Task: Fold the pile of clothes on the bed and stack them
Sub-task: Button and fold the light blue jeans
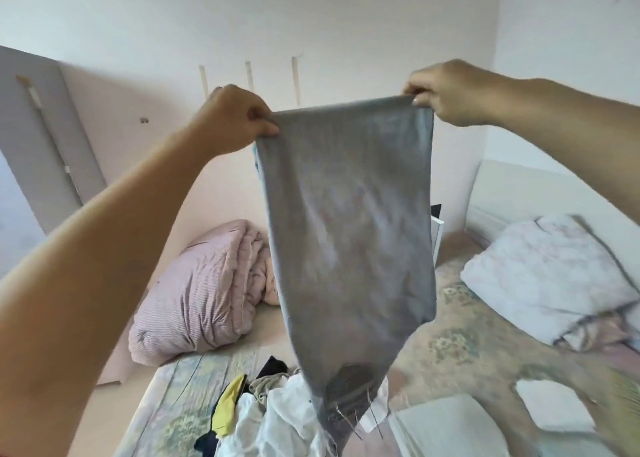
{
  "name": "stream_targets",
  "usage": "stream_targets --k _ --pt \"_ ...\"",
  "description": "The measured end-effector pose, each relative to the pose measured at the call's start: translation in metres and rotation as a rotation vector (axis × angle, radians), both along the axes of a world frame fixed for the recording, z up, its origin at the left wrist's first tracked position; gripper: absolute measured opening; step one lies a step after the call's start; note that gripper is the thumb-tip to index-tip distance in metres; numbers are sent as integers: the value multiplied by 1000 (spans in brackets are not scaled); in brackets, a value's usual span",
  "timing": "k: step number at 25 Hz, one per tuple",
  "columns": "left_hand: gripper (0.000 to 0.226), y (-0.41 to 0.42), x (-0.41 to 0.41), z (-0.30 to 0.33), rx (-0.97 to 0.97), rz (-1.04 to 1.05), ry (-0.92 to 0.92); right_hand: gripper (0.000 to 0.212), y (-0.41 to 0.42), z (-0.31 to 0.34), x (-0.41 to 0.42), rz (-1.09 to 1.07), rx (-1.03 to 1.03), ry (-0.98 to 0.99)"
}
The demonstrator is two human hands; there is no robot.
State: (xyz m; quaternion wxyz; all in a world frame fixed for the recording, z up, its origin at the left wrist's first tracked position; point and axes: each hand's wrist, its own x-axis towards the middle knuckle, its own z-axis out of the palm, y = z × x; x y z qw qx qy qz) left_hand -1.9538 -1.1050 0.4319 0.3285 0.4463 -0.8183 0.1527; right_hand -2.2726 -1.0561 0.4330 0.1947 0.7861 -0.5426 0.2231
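Observation:
A grey garment [349,221] hangs lengthwise in the air above the bed, its frayed lower end dangling down over the pile. My left hand [235,117] pinches its upper left corner. My right hand [450,93] pinches the upper right corner, so the top edge is stretched between both hands. Below lies the pile of clothes [273,411], a jumble of white, yellow, black and beige pieces at the bed's near edge. A folded white piece [446,425] lies flat on the bed to the right of the pile.
The bed [460,345] has a floral cover. A rolled pink striped duvet [207,290] lies at the far left by the wall. A crumpled white pillow [550,276] sits at the right. Another white piece [550,408] lies at the near right.

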Motion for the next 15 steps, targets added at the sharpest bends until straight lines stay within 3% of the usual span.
stream_targets --k 2,9,15 --pt "21 -7 -7 -3 25 2 -69 16 -7 -4 -7 -13 64 76" --pt "12 -37 -55 -8 107 -71 11 18 -36 -9 -62 -117 66 84" --pt "12 -119 -137 -97 309 -8 -36 18 -117 -99 -130 -84 245 35"
